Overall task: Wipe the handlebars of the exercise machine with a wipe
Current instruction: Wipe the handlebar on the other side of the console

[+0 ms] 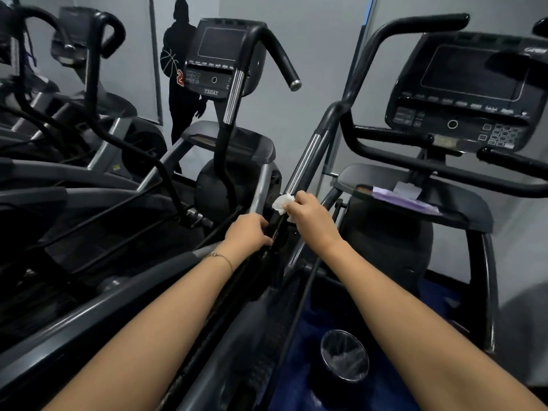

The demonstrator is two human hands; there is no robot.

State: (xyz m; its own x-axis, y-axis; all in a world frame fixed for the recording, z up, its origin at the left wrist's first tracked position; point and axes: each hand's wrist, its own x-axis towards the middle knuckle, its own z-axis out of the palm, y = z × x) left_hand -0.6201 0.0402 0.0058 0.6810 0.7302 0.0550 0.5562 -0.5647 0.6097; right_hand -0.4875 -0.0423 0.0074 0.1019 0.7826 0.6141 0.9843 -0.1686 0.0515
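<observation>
A long black handlebar (326, 126) with a chrome sleeve (305, 161) slants up from the centre of the view towards the right machine's console. My right hand (308, 212) holds a crumpled white wipe (281, 203) against the bar just below the chrome sleeve. A little lower on the same black bar, my left hand (247, 232) grips it, with fingers curled round. A second handlebar (234, 93) of the middle machine stands behind, untouched.
Consoles sit at centre back (219, 57) and upper right (468, 93). A purple packet (403, 197) lies on the right machine's tray. A black bin with a clear liner (344, 355) stands on blue floor below. More machines crowd the left side.
</observation>
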